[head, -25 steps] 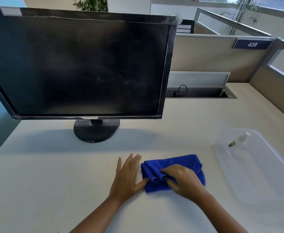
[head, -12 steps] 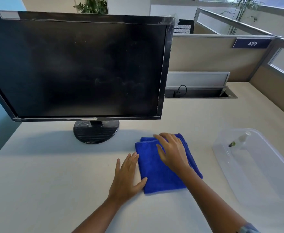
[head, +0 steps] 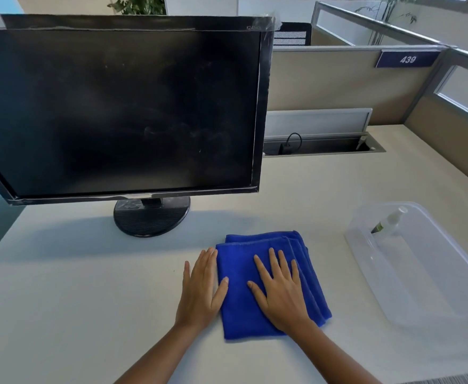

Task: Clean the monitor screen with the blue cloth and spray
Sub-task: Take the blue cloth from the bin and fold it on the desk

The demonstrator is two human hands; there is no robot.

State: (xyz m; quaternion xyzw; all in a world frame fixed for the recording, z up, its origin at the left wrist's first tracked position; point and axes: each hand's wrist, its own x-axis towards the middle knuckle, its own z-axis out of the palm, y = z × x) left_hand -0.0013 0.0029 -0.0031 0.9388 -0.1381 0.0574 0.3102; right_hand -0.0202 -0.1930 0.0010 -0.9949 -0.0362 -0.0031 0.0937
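On the desk [head: 89, 273], blue cloth [head: 238, 273] lies flat under right hand [head: 280, 289].

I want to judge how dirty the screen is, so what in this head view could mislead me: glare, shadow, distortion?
Head view: the monitor screen is off and dark, so pale smudges show lower right without strong glare; the monitor casts a soft shadow across the desk; wide-angle distortion bows the bezel edges; the clear bin looks washed out, the spray bottle faint.
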